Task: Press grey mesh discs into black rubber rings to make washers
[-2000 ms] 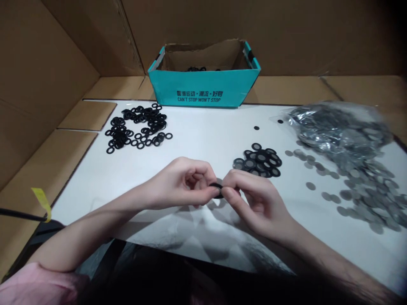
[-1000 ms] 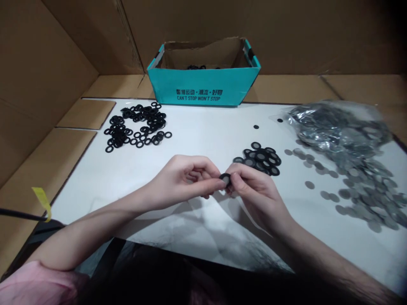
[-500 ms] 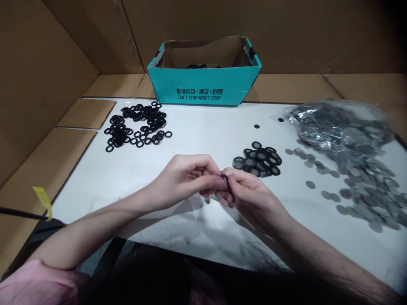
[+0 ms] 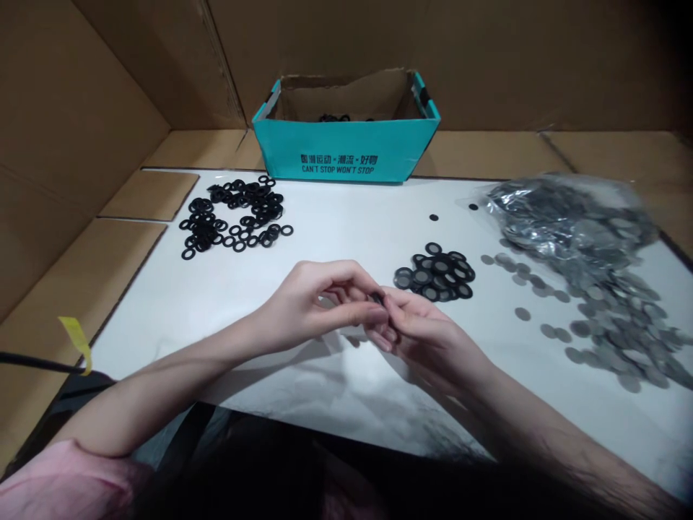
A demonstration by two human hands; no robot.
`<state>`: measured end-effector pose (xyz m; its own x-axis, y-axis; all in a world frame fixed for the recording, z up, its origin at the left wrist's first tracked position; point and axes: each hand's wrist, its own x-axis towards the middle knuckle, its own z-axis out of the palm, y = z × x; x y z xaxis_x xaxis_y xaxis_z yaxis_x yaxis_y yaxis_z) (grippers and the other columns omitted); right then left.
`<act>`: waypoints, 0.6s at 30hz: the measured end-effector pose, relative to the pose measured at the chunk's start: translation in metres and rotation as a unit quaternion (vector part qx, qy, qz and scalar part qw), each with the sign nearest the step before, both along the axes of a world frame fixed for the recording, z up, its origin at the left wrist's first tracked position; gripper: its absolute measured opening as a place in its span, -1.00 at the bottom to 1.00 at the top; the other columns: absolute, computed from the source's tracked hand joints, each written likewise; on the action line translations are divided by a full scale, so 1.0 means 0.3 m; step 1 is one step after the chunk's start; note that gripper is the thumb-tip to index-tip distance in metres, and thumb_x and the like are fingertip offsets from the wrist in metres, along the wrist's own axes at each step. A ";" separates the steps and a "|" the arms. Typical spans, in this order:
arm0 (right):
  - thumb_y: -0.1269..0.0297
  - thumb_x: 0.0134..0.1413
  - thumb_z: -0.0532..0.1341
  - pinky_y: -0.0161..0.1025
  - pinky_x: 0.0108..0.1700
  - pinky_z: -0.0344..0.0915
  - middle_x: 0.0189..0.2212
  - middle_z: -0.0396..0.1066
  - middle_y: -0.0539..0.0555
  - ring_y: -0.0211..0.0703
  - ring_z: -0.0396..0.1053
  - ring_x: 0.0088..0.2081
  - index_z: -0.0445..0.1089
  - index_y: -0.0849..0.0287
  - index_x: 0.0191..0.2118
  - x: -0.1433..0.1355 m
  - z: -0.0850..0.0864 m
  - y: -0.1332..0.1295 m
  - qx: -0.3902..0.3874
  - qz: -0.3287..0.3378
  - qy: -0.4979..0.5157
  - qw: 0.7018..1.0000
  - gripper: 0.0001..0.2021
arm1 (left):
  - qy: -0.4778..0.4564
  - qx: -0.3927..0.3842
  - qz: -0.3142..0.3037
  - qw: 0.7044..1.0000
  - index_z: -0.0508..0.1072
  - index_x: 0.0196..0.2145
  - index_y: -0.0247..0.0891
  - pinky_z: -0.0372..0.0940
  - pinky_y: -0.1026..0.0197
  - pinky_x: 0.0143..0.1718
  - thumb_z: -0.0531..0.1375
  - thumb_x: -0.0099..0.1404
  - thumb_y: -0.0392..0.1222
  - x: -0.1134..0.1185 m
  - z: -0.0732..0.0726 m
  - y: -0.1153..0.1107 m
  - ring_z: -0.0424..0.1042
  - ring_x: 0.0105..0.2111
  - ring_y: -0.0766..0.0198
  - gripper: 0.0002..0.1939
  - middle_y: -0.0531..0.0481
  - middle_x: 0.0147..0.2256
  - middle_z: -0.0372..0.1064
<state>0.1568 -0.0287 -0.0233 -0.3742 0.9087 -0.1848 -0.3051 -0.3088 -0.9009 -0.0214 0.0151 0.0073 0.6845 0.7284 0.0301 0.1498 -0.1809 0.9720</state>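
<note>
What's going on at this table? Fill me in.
A person's left hand and right hand pinch a small black piece, mostly hidden by fingers, above the white table. Black rings lie to the left; black-rimmed grey discs sit beyond the right hand. Farther right are plain grey discs and a clear plastic bag. A teal box stands behind.

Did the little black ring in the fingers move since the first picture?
Yes, a bit. The black ring, mostly hidden between the left hand and right hand, is now nearer the blue box in the picture. The box stayed put.
</note>
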 end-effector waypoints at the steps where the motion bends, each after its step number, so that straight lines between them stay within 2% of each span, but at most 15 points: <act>1: 0.02 0.09 0.22 -0.30 -0.51 0.04 -0.58 0.15 -0.04 -0.33 0.08 -0.56 0.26 0.19 -0.49 0.019 0.003 0.008 0.030 -0.005 -0.054 0.998 -0.66 | 0.010 -0.001 -0.006 1.000 0.48 -0.16 -0.37 0.37 0.35 -0.33 0.29 0.24 -0.19 -0.006 0.001 0.011 0.50 -0.38 0.33 -0.76 -0.05 -0.36 0.52; 3: 0.00 0.14 0.18 -0.29 -0.49 0.06 -0.59 0.19 -0.02 -0.29 0.13 -0.54 0.26 0.18 -0.52 0.077 0.013 0.028 0.115 -0.029 -0.202 0.972 -0.63 | 0.034 0.021 0.005 0.999 0.43 -0.01 -0.35 0.38 0.30 -0.29 0.29 0.23 -0.14 -0.033 0.006 0.047 0.51 -0.36 0.29 -0.60 -0.08 -0.30 0.52; 4: -0.01 0.16 0.17 -0.29 -0.48 0.08 -0.59 0.21 -0.01 -0.28 0.16 -0.52 0.27 0.17 -0.52 0.113 0.018 0.038 0.161 -0.045 -0.281 0.945 -0.62 | 0.047 0.050 0.033 0.997 0.41 0.04 -0.34 0.38 0.28 -0.28 0.28 0.24 -0.11 -0.054 0.010 0.072 0.50 -0.36 0.28 -0.55 -0.09 -0.29 0.52; 6: 0.01 0.20 0.13 -0.28 -0.46 0.11 -0.58 0.27 0.02 -0.25 0.21 -0.50 0.29 0.16 -0.51 0.189 0.029 0.056 0.225 -0.065 -0.413 0.880 -0.63 | 0.088 0.133 0.129 0.979 0.42 0.04 -0.39 0.36 0.26 -0.27 0.25 0.25 -0.02 -0.115 0.018 0.133 0.48 -0.35 0.25 -0.51 -0.12 -0.31 0.51; 8: 0.05 0.22 0.09 -0.28 -0.49 0.07 -0.61 0.26 0.01 -0.25 0.19 -0.54 0.29 0.16 -0.52 0.258 0.037 0.069 0.249 -0.076 -0.518 0.815 -0.63 | 0.175 0.187 0.204 0.945 0.42 0.05 -0.37 0.34 0.25 -0.28 0.21 0.27 0.02 -0.191 0.023 0.201 0.47 -0.37 0.24 -0.50 -0.12 -0.29 0.51; 10: 0.10 0.22 0.08 -0.28 -0.52 0.01 -0.66 0.20 -0.02 -0.27 0.13 -0.58 0.26 0.16 -0.55 0.306 0.040 0.078 0.245 -0.084 -0.580 0.772 -0.63 | 0.302 0.232 0.253 0.889 0.46 0.00 -0.34 0.30 0.24 -0.27 0.18 0.27 0.02 -0.268 0.025 0.264 0.45 -0.36 0.21 -0.55 -0.10 -0.30 0.51; 11: 0.12 0.22 0.08 -0.28 -0.53 0.00 -0.68 0.17 -0.03 -0.28 0.10 -0.60 0.25 0.16 -0.57 0.322 0.039 0.082 0.238 -0.088 -0.595 0.762 -0.63 | 0.367 0.253 0.271 0.853 0.48 -0.02 -0.34 0.28 0.22 -0.25 0.16 0.28 0.03 -0.304 0.026 0.290 0.45 -0.34 0.19 -0.56 -0.10 -0.30 0.51; 14: 0.16 0.18 0.13 -0.28 -0.54 -0.03 -0.71 0.08 -0.06 -0.32 0.03 -0.63 0.17 0.16 -0.62 0.345 0.030 0.093 0.225 -0.095 -0.605 0.758 -0.62 | 0.429 0.256 0.303 0.812 0.51 -0.07 -0.39 0.22 0.19 -0.25 0.15 0.27 -0.04 -0.387 0.026 0.337 0.43 -0.31 0.14 -0.59 -0.13 -0.30 0.50; 18: 0.17 0.10 0.21 -0.26 -0.55 -0.07 -0.75 -0.02 -0.08 -0.35 -0.01 -0.66 0.10 0.16 -0.68 0.363 0.030 0.081 0.217 -0.123 -0.605 0.756 -0.58 | 0.512 0.243 0.314 0.761 0.49 -0.02 -0.39 0.13 0.19 -0.26 0.11 0.29 -0.01 -0.451 0.023 0.343 0.37 -0.24 0.09 -0.55 -0.14 -0.24 0.46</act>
<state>0.2657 -0.0044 -0.0142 0.0204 0.9966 0.0799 0.8239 0.0285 -0.5660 -0.1566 0.1181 0.0143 0.0513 0.9949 0.0864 0.9898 -0.0622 0.1279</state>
